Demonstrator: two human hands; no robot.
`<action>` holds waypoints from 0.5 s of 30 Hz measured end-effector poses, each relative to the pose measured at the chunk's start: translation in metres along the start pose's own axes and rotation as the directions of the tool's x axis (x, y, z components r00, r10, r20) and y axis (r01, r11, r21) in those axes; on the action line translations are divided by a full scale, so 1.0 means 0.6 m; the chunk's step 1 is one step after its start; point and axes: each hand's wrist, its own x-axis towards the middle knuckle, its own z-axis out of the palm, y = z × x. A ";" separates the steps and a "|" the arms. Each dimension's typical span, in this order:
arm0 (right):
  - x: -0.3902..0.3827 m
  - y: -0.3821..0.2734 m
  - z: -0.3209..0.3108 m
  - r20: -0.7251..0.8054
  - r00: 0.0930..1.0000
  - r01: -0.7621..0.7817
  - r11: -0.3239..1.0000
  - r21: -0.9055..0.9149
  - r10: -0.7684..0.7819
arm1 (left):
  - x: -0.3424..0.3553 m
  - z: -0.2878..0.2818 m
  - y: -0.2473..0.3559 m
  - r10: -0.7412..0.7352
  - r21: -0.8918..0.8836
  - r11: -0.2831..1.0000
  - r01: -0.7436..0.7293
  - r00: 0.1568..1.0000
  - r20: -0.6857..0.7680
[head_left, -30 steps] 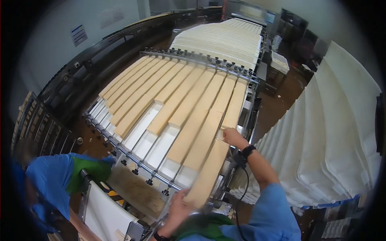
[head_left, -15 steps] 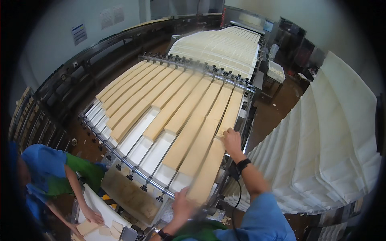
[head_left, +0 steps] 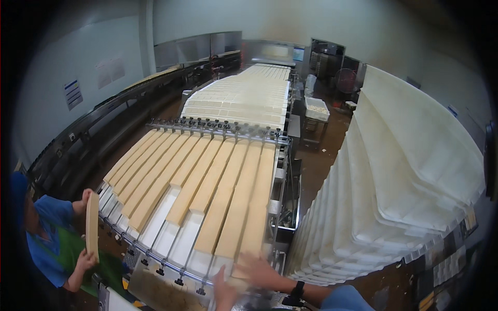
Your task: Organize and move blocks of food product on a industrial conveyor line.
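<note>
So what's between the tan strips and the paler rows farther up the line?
Head view: a metal crossbar with black knobs separates the tan strips from the paler rows.

Head-worn fisheye, upright, looking down and forward; right hand (head_left: 260, 272) close

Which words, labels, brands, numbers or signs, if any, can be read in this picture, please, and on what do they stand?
None can be read.
White paper sheet with blue bands, left wall: printed, too small.
Pale rectangular paper sheets beside it: too faint.
Small blue rectangular panel, far end: too small.
Blue-and-white sign, right wall: too blurred.
Long tan rectangular slabs: no lettering visible.
</note>
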 end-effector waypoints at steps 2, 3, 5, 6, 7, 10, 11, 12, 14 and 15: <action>0.012 -0.016 0.001 -0.010 1.000 -0.024 0.999 -0.031 0.023 | -0.033 -0.015 -0.112 0.105 -0.098 0.985 -0.145 0.937 -0.333; 0.020 -0.029 -0.005 0.049 0.997 -0.060 0.995 -0.076 0.063 | -0.038 -0.020 -0.178 0.029 -0.266 0.941 -0.210 0.834 -0.552; 0.014 -0.041 -0.021 0.114 0.979 -0.151 0.979 -0.133 0.167 | -0.068 -0.129 -0.145 0.241 0.161 0.970 -0.180 0.726 -0.644; 0.025 -0.067 -0.040 0.077 0.978 -0.194 0.981 -0.023 0.196 | -0.089 -0.171 -0.136 0.066 0.124 0.992 0.021 0.750 -0.658; 0.038 -0.095 -0.049 0.042 0.978 -0.208 0.974 0.093 0.205 | -0.116 -0.176 -0.277 0.310 0.549 0.770 0.325 0.561 -0.767; 0.038 -0.068 -0.005 -0.080 0.987 -0.153 0.977 -0.151 0.142 | -0.151 -0.200 -0.304 -0.123 0.601 0.375 0.706 0.680 -0.723; 0.037 -0.053 0.024 -0.126 0.981 -0.168 0.973 -0.155 0.150 | -0.152 -0.192 -0.315 -0.100 0.624 0.383 0.681 0.702 -0.705; 0.031 -0.053 0.028 -0.137 0.972 -0.209 0.967 -0.143 0.190 | -0.157 -0.180 -0.314 0.031 0.550 0.584 0.598 0.660 -0.750; 0.008 -0.033 0.024 -0.245 0.957 -0.161 0.987 0.008 0.158 | -0.168 -0.131 -0.285 0.171 0.510 0.764 0.396 0.638 -0.751; -0.005 -0.027 0.008 -0.182 0.973 -0.146 0.989 -0.027 0.139 | -0.186 -0.092 -0.254 0.130 0.487 0.773 0.408 0.649 -0.750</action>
